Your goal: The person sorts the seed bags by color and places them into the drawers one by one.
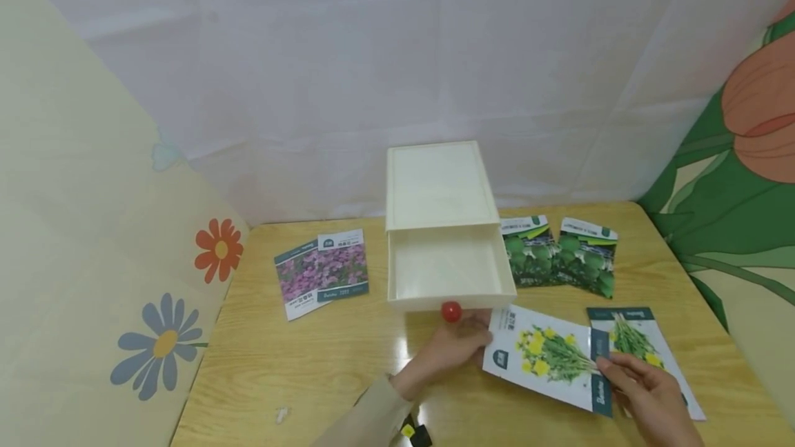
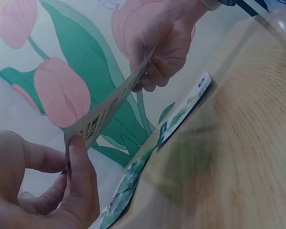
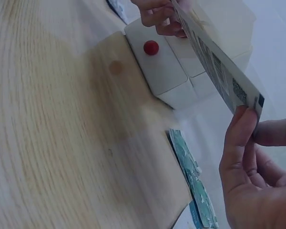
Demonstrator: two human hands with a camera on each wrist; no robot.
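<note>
A white seed packet with yellow flowers and green stems (image 1: 549, 357) is held above the table, in front and to the right of a white drawer box (image 1: 442, 188). My left hand (image 1: 448, 349) pinches its left end between thumb and fingers. At its dark-banded right end, my right hand (image 1: 652, 388) grips it the same way. Edge-on in the left wrist view, the packet (image 2: 107, 109) spans both hands. A similar yellow-flower packet (image 1: 667, 371) lies on the table, partly hidden by my right hand. The box's drawer (image 1: 450, 264) is pulled out, with a red knob (image 1: 451, 311).
Two purple-flower packets (image 1: 341, 267) overlap left of the box. Two green-leaf packets (image 1: 586, 257) lie to its right. A small black and yellow object (image 1: 417, 432) is at the front edge of the wooden table (image 1: 261, 378). A white cloth (image 1: 310, 88) hangs behind.
</note>
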